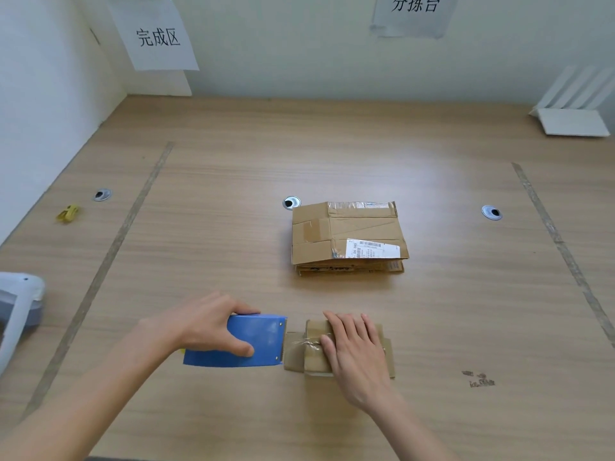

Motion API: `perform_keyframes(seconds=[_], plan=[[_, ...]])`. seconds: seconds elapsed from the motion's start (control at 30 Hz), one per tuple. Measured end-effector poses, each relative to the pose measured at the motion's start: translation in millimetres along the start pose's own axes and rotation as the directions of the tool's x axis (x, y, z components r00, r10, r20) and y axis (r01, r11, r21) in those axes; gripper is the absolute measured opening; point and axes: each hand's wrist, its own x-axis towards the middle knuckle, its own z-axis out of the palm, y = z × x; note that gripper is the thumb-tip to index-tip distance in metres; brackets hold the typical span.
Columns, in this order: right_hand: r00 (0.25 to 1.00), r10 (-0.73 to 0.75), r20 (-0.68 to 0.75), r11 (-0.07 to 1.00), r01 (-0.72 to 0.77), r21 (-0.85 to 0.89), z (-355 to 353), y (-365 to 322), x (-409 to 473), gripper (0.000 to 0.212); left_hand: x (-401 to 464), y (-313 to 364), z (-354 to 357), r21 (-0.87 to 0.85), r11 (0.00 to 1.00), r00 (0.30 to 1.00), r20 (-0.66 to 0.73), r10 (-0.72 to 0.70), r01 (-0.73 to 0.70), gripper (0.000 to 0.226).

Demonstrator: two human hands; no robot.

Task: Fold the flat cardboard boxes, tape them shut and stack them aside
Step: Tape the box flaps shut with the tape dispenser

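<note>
While left hand (206,327) grips dispenser (239,341) beside box (346,347), flat right hand (356,347) presses it; taping underway, cutting likely next.

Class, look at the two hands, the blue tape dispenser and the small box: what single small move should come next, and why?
Probably tilt the blue tape dispenser so its blade cuts the strip. The left hand grips it at the small box's left edge, clear tape already spans from its blade onto the box, and the right hand presses flat on the box, steadying it.
</note>
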Motion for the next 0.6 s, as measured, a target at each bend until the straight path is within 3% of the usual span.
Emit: perform_keyframes(seconds=[0.2, 0.6], plan=[[0.997, -0.005, 0.071, 1.000, 0.005, 0.005, -3, 2, -1, 0.058, -12, -21, -9, 0.094, 0.995, 0.998, -0.046, -0.034, 0.039, 0.041], [0.981, 0.050, 0.189, 0.999, -0.053, 0.012, -16, -3, 2, 0.051, -3, -28, -1, 0.155, 0.985, 0.997, -0.012, -0.071, 0.072, 0.048]])
